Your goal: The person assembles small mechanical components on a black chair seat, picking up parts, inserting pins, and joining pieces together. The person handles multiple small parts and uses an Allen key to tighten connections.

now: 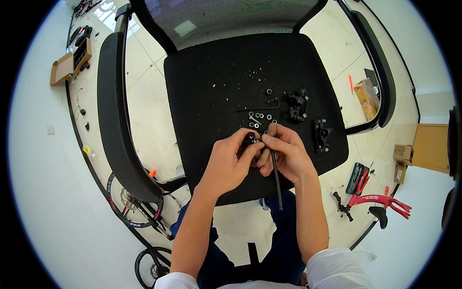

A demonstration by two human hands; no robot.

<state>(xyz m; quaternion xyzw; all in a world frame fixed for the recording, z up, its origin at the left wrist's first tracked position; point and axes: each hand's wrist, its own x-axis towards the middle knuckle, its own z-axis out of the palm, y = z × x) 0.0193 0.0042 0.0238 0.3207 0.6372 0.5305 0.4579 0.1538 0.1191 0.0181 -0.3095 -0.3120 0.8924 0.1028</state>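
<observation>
the light is bright — glare patches the upper-left floor [108,20] — and lines bend near the black rim.

In front of me stood a black office chair [202,72] with a mesh backrest [231,19] and two padded armrests [109,111]. Around it I saw a floor [144,82] of pale, glossy tiles with a bright reflection [113,17] at the far left. The left wall [38,178] was white with a small socket plate [50,129], and dark skirting [364,236] edged the room.
</observation>
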